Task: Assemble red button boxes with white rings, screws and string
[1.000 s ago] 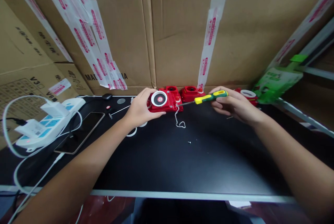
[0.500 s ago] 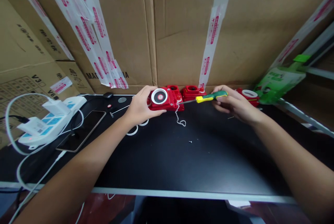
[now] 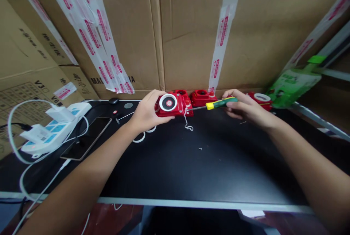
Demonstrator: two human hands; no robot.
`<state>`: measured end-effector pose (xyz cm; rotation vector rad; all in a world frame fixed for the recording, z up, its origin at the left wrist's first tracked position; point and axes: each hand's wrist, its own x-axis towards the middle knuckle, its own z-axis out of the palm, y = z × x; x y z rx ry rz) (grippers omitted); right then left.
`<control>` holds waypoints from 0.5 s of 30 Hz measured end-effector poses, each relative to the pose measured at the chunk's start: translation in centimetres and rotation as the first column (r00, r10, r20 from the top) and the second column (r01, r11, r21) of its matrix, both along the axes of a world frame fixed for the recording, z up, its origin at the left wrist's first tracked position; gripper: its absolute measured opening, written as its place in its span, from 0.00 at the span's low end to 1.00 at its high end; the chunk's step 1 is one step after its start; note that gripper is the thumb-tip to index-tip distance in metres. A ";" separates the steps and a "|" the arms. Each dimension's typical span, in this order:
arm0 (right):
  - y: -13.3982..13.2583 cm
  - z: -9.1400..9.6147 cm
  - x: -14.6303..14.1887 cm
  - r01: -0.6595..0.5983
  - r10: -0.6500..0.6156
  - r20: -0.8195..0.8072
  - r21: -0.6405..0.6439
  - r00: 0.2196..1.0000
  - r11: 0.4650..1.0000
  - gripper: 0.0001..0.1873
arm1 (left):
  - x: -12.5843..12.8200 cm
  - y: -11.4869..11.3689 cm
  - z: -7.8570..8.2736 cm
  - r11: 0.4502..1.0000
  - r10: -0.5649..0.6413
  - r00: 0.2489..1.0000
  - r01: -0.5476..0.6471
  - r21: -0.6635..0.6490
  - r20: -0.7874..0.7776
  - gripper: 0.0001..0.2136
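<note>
My left hand (image 3: 146, 110) is closed around the left end of a red box-shaped device (image 3: 178, 110) with a white ring and a black disc on its face. In my right hand (image 3: 243, 106) is a screwdriver (image 3: 221, 103) with a green and yellow handle. Its shaft points left, and the tip meets the device's right end, by a knotted white cord (image 3: 187, 122) hanging there. I cannot make out exactly what the tip touches. Behind stands another red housing (image 3: 201, 97) with a round opening. A small screw (image 3: 200, 149) lies on the black table (image 3: 175, 176).
A further red device (image 3: 262, 100) sits beside a green bottle (image 3: 296, 81) at the right. White rings (image 3: 139, 138) lie near my left wrist. On the left are a phone (image 3: 86, 138) and a white power strip (image 3: 54, 129) with cables. Cardboard (image 3: 188, 30) walls the back.
The screwdriver and right hand have shifted very slightly, with the handle a little lower. The device stays in my left hand, and the cord's loose end hangs a bit differently.
</note>
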<state>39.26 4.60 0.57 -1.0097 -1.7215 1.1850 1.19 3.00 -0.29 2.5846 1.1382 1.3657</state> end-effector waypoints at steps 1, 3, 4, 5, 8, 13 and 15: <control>0.1 -0.1 0.1 -0.036 0.036 -0.020 -0.015 0.999 0.999 0.20 | -0.1 0.1 0.0 1.000 0.005 1.000 -0.005 -0.003 0.002 0.31; 0.1 0.0 0.4 -0.080 0.081 0.007 -0.038 0.997 0.996 0.18 | -0.2 0.2 -0.1 1.000 0.012 1.000 -0.012 -0.010 0.006 0.32; 0.0 0.2 0.4 -0.080 0.082 0.040 -0.047 0.996 0.996 0.18 | -0.2 0.2 -0.1 1.000 0.014 1.000 -0.013 -0.013 0.007 0.32; -0.1 0.3 0.5 -0.066 0.070 0.086 -0.050 0.994 0.997 0.18 | -0.2 0.2 -0.1 1.000 0.012 1.000 -0.011 -0.014 0.006 0.32; -0.4 0.6 0.4 0.012 -0.013 0.281 0.004 0.960 1.000 0.27 | -0.1 0.1 0.0 1.000 -0.004 1.000 0.004 -0.017 0.002 0.32; -0.5 0.5 0.1 0.039 -0.045 0.216 0.036 0.975 0.999 0.25 | -0.2 0.1 0.2 1.000 0.004 1.000 -0.004 -0.029 0.003 0.32; -0.5 0.5 0.1 -0.021 0.020 0.146 0.007 0.989 1.000 0.22 | -0.2 0.2 0.2 0.999 0.012 1.000 -0.012 -0.037 0.007 0.32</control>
